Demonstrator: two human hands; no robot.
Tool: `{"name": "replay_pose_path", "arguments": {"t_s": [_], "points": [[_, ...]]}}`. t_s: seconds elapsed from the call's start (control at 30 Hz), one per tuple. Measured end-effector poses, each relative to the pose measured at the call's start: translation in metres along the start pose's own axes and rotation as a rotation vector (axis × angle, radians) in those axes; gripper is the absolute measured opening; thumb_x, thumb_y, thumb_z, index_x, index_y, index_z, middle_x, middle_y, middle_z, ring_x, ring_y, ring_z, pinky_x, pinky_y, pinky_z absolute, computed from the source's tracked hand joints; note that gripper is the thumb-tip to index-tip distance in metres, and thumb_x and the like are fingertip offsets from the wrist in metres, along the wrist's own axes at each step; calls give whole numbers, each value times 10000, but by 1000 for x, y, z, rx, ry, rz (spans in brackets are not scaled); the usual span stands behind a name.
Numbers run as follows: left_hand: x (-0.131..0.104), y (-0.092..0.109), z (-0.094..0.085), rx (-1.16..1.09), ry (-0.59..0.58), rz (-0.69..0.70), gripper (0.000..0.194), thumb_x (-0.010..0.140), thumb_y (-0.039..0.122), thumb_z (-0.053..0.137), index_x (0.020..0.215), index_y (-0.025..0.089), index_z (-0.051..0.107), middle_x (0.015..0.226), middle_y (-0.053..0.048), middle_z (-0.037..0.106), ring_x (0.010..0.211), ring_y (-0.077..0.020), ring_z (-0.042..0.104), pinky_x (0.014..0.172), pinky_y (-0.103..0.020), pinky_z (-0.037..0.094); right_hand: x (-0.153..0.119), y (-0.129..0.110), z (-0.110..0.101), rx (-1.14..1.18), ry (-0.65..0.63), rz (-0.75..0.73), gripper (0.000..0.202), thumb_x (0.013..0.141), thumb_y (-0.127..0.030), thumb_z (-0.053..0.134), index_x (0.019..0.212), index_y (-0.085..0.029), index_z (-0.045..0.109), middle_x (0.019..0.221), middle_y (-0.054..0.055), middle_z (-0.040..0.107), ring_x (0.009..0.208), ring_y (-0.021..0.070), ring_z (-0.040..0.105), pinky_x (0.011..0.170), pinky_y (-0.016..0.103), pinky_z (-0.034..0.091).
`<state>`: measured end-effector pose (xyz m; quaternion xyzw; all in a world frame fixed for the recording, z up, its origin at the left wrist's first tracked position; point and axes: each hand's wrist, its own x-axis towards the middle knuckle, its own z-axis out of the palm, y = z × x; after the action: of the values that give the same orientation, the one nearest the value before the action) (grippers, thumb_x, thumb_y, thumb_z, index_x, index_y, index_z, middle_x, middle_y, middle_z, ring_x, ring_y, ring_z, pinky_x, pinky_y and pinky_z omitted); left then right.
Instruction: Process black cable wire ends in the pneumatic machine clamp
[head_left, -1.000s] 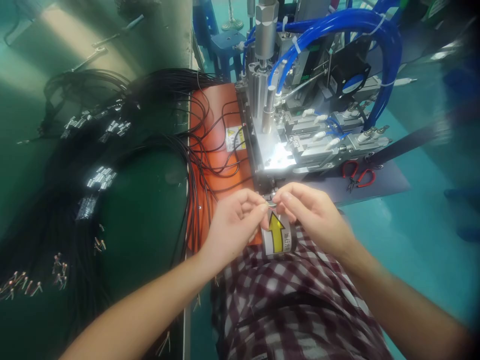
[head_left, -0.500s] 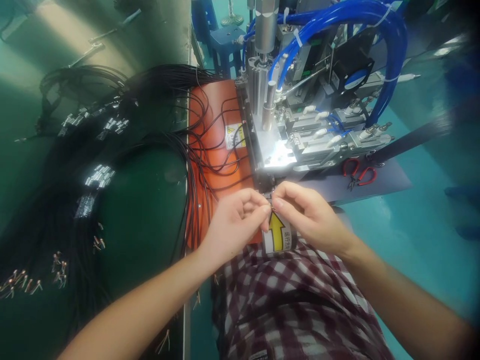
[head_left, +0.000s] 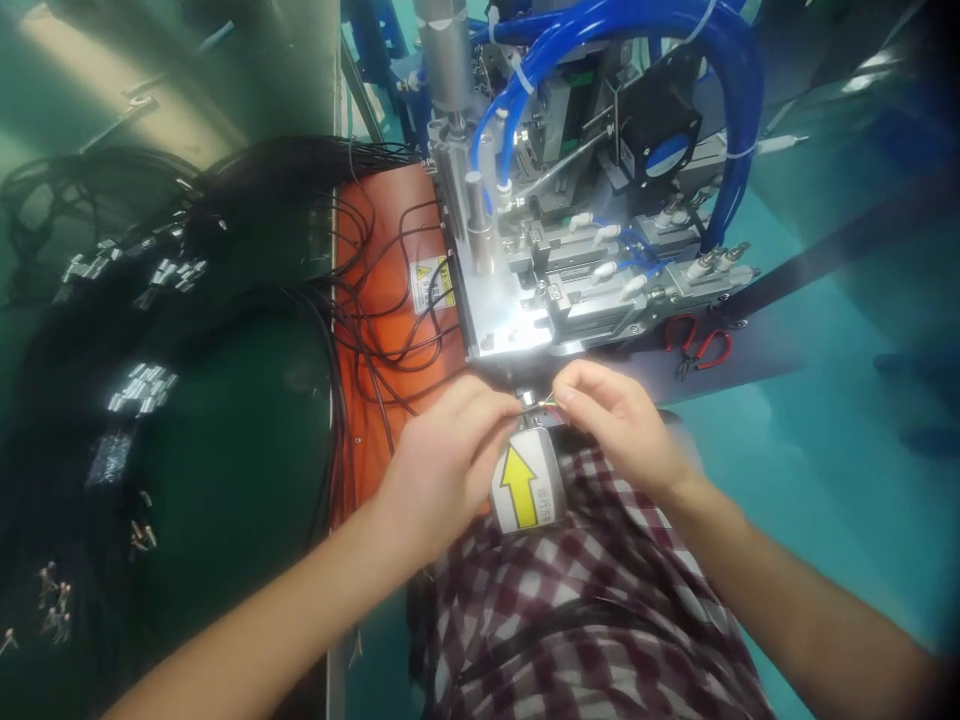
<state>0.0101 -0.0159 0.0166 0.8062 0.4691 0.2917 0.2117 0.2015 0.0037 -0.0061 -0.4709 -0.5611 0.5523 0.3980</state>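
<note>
My left hand (head_left: 444, 455) is closed in a pinch on a black cable (head_left: 530, 408) near its stripped end. Fine coloured wires (head_left: 550, 402) fan out of that end, and the fingertips of my right hand (head_left: 619, 425) are pinched on them. Both hands are just in front of the machine's bright metal plate (head_left: 504, 325). Below the fingers sits a rounded cover with a yellow arrow label (head_left: 519, 485). The rest of the held cable is hidden behind my left hand.
Black cables (head_left: 259, 165) with bare wire ends and metal connectors (head_left: 142, 388) lie on the green table (head_left: 240, 420). Several cables cross an orange panel (head_left: 386, 205). Blue air hoses (head_left: 585, 35) arch over the machine. Red-handled pliers (head_left: 694, 350) lie at right.
My fingertips have drawn slightly apart, so the coloured wires now show between them. My left hand has turned knuckles-up. The whole scene has shifted left in view.
</note>
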Motion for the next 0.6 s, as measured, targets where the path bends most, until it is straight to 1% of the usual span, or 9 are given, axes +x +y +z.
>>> {"name": "replay_pose_path", "arguments": {"t_s": [0.07, 0.13, 0.23, 0.37, 0.47, 0.6], "points": [[3, -4, 2, 83, 3, 63, 151, 908, 148, 532, 997, 157, 653, 911, -33, 621, 797, -117, 592, 687, -213, 467, 3, 5, 1, 13, 20, 3, 202, 870, -208, 519, 673, -182, 483, 615, -49, 413, 570, 97, 351, 527, 230, 305], [4, -9, 5, 115, 20, 95, 173, 907, 138, 523, 1013, 147, 660, 931, -47, 609, 798, -120, 590, 671, -212, 468, 6, 11, 3, 21, 40, 5, 201, 869, -210, 516, 673, -182, 483, 626, -45, 427, 584, 102, 369, 544, 234, 322], [3, -18, 9, 112, 36, 98, 205, 900, 96, 510, 1025, 122, 670, 915, -60, 591, 805, -122, 584, 674, -211, 470, 10, 18, 8, 30, 64, 27, 200, 868, -214, 514, 673, -184, 485, 635, -40, 439, 588, 105, 381, 542, 237, 327], [1, -26, 10, 131, 4, 112, 252, 890, 86, 510, 1082, 119, 671, 868, -59, 581, 768, -133, 578, 650, -227, 480, 11, 25, 13, 22, 83, 48, 198, 871, -224, 521, 679, -187, 491, 641, -39, 444, 587, 108, 386, 537, 239, 328], [0, -28, 10, 165, -7, 122, 258, 885, 94, 508, 1073, 126, 680, 840, -58, 567, 737, -142, 577, 619, -235, 486, 11, 27, 14, -11, 93, 39, 207, 876, -225, 518, 674, -191, 487, 652, -34, 446, 600, 112, 394, 543, 242, 330], [-1, -29, 11, 229, 15, 151, 280, 857, 58, 496, 1054, 126, 682, 805, -51, 554, 686, -139, 564, 568, -228, 470, 11, 27, 16, -29, 109, 22, 208, 881, -224, 512, 676, -194, 487, 650, -30, 453, 603, 117, 409, 548, 244, 346]]}}
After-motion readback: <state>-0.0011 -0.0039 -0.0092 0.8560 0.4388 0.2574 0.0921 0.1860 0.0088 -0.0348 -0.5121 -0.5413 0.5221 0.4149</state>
